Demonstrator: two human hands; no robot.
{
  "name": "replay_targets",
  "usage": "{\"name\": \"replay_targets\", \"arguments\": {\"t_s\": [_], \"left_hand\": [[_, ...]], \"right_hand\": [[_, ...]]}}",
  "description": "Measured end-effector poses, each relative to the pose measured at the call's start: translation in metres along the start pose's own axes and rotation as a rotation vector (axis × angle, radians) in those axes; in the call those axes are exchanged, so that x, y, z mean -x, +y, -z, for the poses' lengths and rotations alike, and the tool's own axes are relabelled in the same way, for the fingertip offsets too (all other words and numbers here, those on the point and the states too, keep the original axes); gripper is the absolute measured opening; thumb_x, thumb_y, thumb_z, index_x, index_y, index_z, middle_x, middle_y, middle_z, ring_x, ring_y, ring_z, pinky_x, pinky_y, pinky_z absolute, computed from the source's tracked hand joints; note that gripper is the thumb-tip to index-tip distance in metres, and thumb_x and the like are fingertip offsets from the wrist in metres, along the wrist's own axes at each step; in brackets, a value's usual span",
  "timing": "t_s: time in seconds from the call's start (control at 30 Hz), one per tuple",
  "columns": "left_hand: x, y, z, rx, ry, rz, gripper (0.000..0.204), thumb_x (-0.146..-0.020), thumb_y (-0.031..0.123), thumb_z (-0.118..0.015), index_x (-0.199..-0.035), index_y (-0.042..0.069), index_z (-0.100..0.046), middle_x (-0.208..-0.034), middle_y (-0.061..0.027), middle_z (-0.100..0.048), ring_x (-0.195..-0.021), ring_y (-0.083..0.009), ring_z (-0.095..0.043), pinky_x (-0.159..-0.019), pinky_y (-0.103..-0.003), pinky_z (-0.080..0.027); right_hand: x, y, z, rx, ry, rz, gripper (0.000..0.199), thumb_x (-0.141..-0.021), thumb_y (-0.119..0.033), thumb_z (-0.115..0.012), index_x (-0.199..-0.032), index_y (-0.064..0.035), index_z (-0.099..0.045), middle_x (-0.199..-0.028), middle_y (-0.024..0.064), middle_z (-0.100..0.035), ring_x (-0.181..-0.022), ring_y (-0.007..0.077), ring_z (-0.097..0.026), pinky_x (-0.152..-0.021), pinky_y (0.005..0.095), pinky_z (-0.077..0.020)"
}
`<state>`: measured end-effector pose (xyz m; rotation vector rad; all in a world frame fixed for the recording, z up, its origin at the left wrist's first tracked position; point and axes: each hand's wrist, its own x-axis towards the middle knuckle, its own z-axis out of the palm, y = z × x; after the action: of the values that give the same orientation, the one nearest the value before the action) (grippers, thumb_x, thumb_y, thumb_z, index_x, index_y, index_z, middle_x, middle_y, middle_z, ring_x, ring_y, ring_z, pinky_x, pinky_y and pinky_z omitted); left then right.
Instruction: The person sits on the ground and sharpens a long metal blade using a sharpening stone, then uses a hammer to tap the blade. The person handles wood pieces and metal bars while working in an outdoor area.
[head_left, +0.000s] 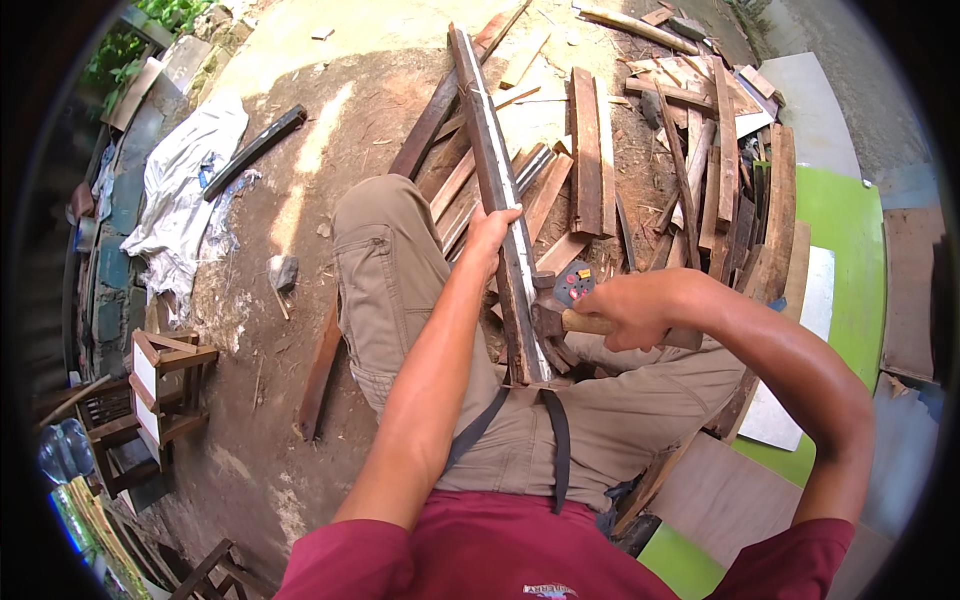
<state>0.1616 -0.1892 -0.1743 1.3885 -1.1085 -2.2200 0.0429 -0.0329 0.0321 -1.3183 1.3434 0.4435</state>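
A long dark wooden beam point(483, 135), whitish along one side, slants away from my lap toward the far scrap wood. My left hand point(487, 240) is wrapped round its middle. In my right hand point(630, 305) is a hammer point(590, 322), gripped by its light wooden handle. The dark hammer head lies right beside the beam's near end; I cannot tell whether they touch. Just past the head shows a small dark grey piece point(573, 283) with red and yellow spots, its kind unclear.
Loose boards point(590, 150) lie beyond my knees, with a larger scrap heap point(720, 160) at far right. Green panels point(840, 260) flank my right side. At left are a white cloth point(190, 170), a dark wood piece point(255, 150), a hammer-like tool point(283, 275) and a small wooden frame point(160, 390).
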Motion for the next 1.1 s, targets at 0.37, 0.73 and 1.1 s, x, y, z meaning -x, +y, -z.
{"name": "replay_targets", "arguments": {"t_s": [0.37,0.73,1.1], "left_hand": [[-0.014,-0.004,0.001,-0.039,-0.001,-0.026,0.047,-0.085,0.009,-0.070,-0.127,0.000,-0.051,-0.107,-0.0159,-0.065,-0.086,-0.0271,-0.068,-0.073,-0.043,-0.058],[-0.029,-0.002,0.016,0.133,0.033,0.241,0.068,-0.101,0.070,-0.037,-0.120,0.011,-0.063,-0.108,-0.0113,-0.068,-0.094,-0.0255,-0.063,-0.083,-0.045,-0.053],[-0.039,-0.014,0.027,0.244,-0.054,0.240,0.070,-0.102,0.069,-0.033,-0.113,0.007,-0.065,-0.095,-0.0160,-0.068,-0.082,-0.0284,-0.067,-0.074,-0.049,-0.057]], "right_hand": [[-0.020,0.006,0.021,-0.150,-0.217,-0.037,0.052,-0.085,-0.012,-0.064,-0.132,0.0026,-0.049,-0.086,0.0146,-0.068,-0.067,0.0225,-0.070,-0.060,0.0379,-0.0558],[0.051,0.018,-0.064,-0.931,0.420,0.396,0.053,-0.088,-0.009,-0.072,-0.138,-0.0008,-0.057,-0.122,0.0127,-0.064,-0.100,0.0186,-0.068,-0.091,0.0342,-0.0537],[-0.059,-0.039,-0.084,-1.267,1.443,1.048,0.033,-0.094,-0.007,-0.060,-0.063,-0.0043,-0.049,-0.060,0.0057,-0.056,-0.055,0.0150,-0.053,-0.060,0.0322,-0.0492]]}}
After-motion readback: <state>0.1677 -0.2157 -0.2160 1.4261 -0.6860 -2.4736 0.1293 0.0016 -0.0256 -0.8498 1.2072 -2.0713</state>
